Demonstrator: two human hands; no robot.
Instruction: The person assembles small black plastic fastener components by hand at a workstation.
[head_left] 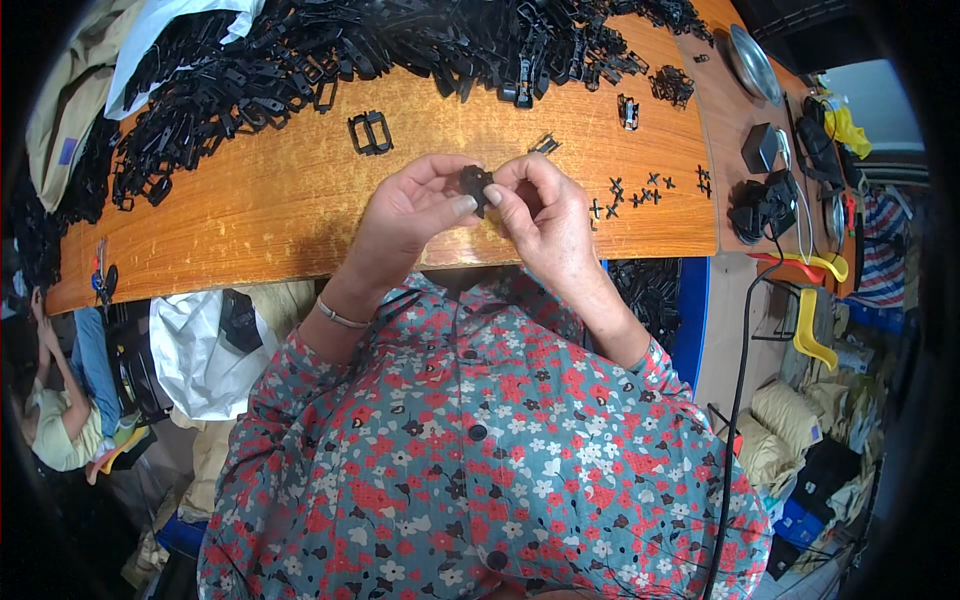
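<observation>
Small black plastic part [476,182] sits just above the centre of the frame, pinched between the thumb and fingers of the left hand [425,203] and touched on its right side by the thumb and forefinger of the right hand [545,205], which also seem closed on it. With so little surface to hold, the part could slip or spring out if the two thumbs press unevenly; it might then drop onto the brown wood-grain table [280,200], or over its near edge below the hands. A piece that lands among the loose black cross-shaped pieces [640,195] at centre right, or by the black rectangular plastic frame [371,133] at upper centre, could be hard to pick out, since all share its dark colour. Too firm a squeeze might bend or crack a thin section. The fingertips cover much of the part, so its full outline and whether it is one piece or two cannot be told. Individual pieces blur together in the large heap of black plastic parts [250,92], cut off along the upper edge.
</observation>
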